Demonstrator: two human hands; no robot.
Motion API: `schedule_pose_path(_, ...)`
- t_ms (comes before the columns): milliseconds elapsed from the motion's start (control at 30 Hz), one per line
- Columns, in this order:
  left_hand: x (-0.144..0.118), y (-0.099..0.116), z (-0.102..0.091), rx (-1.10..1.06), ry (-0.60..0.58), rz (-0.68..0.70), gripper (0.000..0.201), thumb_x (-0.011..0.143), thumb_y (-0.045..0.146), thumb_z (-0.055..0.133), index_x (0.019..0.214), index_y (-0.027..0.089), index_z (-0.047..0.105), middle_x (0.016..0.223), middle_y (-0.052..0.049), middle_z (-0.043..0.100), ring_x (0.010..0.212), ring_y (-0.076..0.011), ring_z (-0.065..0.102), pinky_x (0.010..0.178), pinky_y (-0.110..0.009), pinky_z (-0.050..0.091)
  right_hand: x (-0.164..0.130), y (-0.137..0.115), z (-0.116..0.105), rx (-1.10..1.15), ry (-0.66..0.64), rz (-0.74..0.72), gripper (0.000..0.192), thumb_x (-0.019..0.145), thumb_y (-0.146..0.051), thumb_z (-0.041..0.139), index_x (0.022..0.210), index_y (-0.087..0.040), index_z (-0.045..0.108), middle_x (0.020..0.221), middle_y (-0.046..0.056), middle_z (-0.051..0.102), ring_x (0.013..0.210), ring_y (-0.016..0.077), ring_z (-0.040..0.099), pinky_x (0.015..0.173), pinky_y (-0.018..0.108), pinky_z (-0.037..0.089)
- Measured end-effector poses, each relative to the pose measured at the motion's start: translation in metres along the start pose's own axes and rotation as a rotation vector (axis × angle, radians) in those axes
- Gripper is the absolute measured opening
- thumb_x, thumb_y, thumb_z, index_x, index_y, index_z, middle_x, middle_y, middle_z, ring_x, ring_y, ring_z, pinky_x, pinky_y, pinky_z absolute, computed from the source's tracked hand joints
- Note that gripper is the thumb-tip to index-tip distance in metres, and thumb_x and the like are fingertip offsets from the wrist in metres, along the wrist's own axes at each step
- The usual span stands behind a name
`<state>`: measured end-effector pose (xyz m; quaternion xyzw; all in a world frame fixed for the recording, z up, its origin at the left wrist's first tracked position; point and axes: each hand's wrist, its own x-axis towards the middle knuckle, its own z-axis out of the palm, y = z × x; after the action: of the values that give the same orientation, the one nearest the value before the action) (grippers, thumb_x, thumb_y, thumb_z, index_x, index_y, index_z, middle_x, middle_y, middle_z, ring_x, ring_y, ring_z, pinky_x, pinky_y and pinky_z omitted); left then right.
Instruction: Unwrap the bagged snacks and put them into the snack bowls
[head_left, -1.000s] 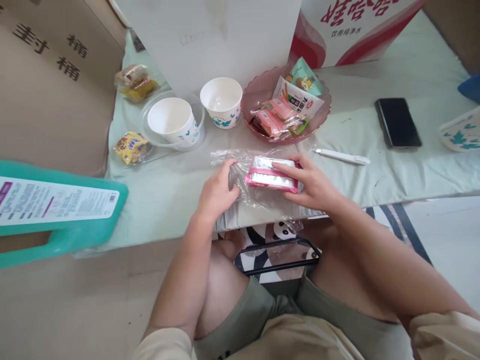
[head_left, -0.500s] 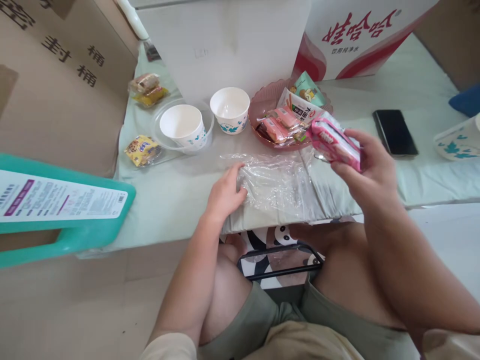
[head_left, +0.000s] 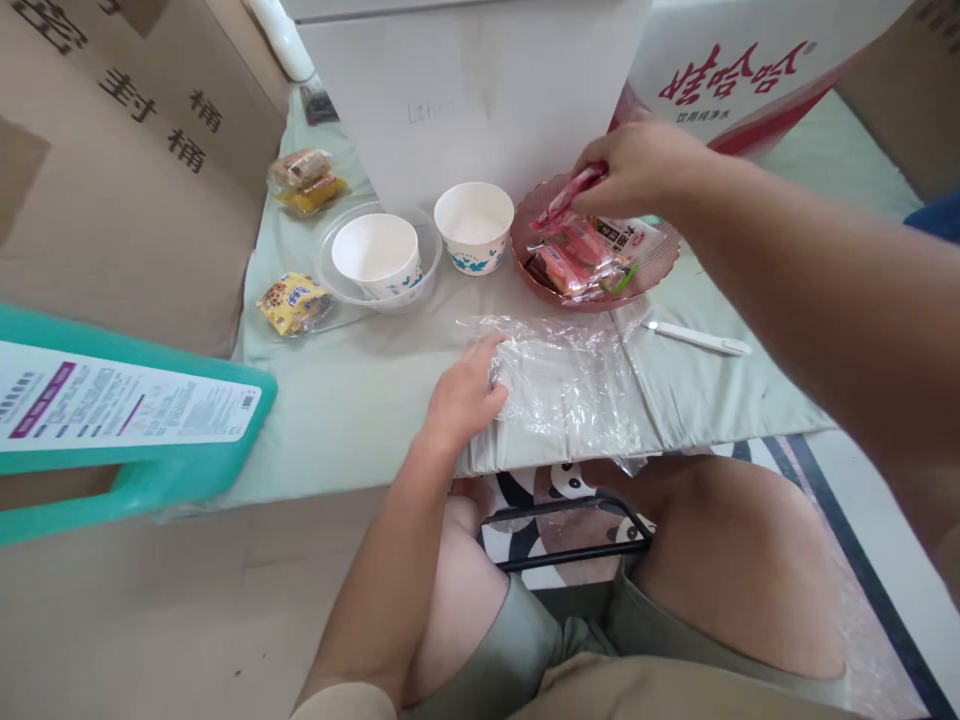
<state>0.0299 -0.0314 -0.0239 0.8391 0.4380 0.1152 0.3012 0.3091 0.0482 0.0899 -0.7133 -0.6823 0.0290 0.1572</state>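
My right hand (head_left: 637, 165) reaches over the scalloped pink bowl (head_left: 671, 268), its fingers closed on a pink snack packet (head_left: 568, 200). That packet is just above the other packets, partly hidden by my fingers. Pink-wrapped snacks (head_left: 574, 262) and a white packet with dark lettering (head_left: 628, 235) lie in the bowl. My left hand (head_left: 466, 392) rests at the left edge of a crumpled clear plastic bag (head_left: 566, 380). Its thumb and fingers are apart and it grips nothing visible.
A white paper bowl (head_left: 475, 225) stands left of the pink bowl. Another paper bowl (head_left: 375, 250) sits inside a clear plastic bowl (head_left: 322, 245). Wrapped snacks (head_left: 306, 182) and a yellow packet (head_left: 291, 303) lie farther left. A slim white tool (head_left: 697, 338) lies right. Boxes stand behind.
My right hand has carried the pink packet up and left, from beside the bowl to above it. The slim white tool has come into view; the phone no longer shows. My left hand stays by the plastic.
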Motion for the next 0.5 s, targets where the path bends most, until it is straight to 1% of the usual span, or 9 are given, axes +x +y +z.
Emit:
schedule_pose_path(33,0.0,0.0,0.0,0.003,-0.003,-0.005,0.066,0.08,0.01,0.054,0.145,0.026,0.05,0.144,-0.009,0.063,0.12,-0.0298,0.068,0.099,-0.042,0.057,0.012,-0.004,-0.001,-0.071,-0.086,0.086,0.031,0.074,-0.032,0.075,0.09,-0.005,0.077,0.111,0.016,0.07,0.119,0.0384,0.063,0.098,0.052,0.048)
schedule_pose_path(100,0.0,0.001,-0.001,0.012,-0.014,-0.018,0.065,0.081,0.01,0.054,0.144,0.027,0.05,0.141,-0.01,0.065,0.113,-0.0288,0.07,0.096,-0.042,0.058,0.032,-0.013,-0.004,-0.24,-0.277,0.277,0.052,0.073,-0.039,0.077,0.111,-0.005,0.075,0.135,0.018,0.063,0.131,0.0417,0.056,0.103,0.053,0.042)
schedule_pose_path(133,0.0,0.001,-0.001,0.015,-0.022,-0.021,0.065,0.081,0.011,0.054,0.143,0.027,0.05,0.141,-0.01,0.065,0.111,-0.0285,0.071,0.095,-0.042,0.058,0.039,-0.019,-0.006,-0.28,-0.32,0.315,0.065,0.071,-0.042,0.079,0.125,-0.006,0.07,0.147,0.019,0.055,0.136,0.0447,0.051,0.104,0.055,0.04)
schedule_pose_path(167,0.0,0.001,-0.001,0.016,-0.028,-0.024,0.064,0.081,0.011,0.053,0.143,0.027,0.05,0.141,-0.01,0.064,0.11,-0.0283,0.071,0.094,-0.042,0.058,0.043,-0.023,-0.008,-0.289,-0.325,0.319,0.078,0.07,-0.044,0.08,0.137,-0.009,0.064,0.154,0.019,0.046,0.139,0.0466,0.046,0.104,0.055,0.038)
schedule_pose_path(200,0.0,0.001,-0.001,0.014,-0.033,-0.026,0.064,0.081,0.011,0.053,0.143,0.027,0.05,0.141,-0.01,0.064,0.11,-0.0281,0.071,0.094,-0.042,0.057,0.045,-0.027,-0.009,-0.263,-0.291,0.295,0.084,0.071,-0.045,0.079,0.146,-0.013,0.058,0.158,0.018,0.041,0.14,0.0472,0.044,0.104,0.055,0.037)
schedule_pose_path(233,0.0,0.0,-0.001,0.008,-0.035,-0.025,0.064,0.082,0.012,0.052,0.144,0.027,0.05,0.142,-0.01,0.063,0.111,-0.0281,0.071,0.094,-0.041,0.057,0.045,-0.029,-0.01,-0.233,-0.251,0.261,0.083,0.075,-0.047,0.074,0.15,-0.017,0.054,0.158,0.016,0.039,0.141,0.0458,0.044,0.105,0.054,0.036)
schedule_pose_path(267,0.0,0.0,-0.001,0.0,-0.035,-0.021,0.064,0.082,0.012,0.052,0.144,0.027,0.049,0.143,-0.009,0.063,0.113,-0.028,0.07,0.094,-0.04,0.057,0.042,-0.03,-0.011,-0.197,-0.21,0.226,0.076,0.082,-0.047,0.068,0.15,-0.019,0.054,0.156,0.015,0.041,0.141,0.0437,0.045,0.106,0.053,0.036)
schedule_pose_path(367,0.0,-0.003,0.0,-0.024,-0.029,-0.002,0.064,0.082,0.012,0.051,0.144,0.026,0.05,0.146,-0.009,0.061,0.12,-0.0287,0.068,0.098,-0.041,0.056,0.022,-0.027,-0.008,-0.103,-0.121,0.128,0.05,0.097,-0.038,0.049,0.138,-0.015,0.066,0.144,0.014,0.055,0.139,0.0369,0.05,0.111,0.05,0.037)
schedule_pose_path(500,0.0,-0.003,0.001,-0.026,-0.022,0.004,0.066,0.081,0.012,0.052,0.146,0.025,0.049,0.148,-0.009,0.06,0.125,-0.0292,0.066,0.103,-0.042,0.055,-0.015,-0.018,0.0,-0.037,-0.003,0.019,0.045,0.097,-0.019,0.047,0.138,-0.012,0.065,0.141,0.017,0.059,0.133,0.028,0.056,0.11,0.042,0.043)
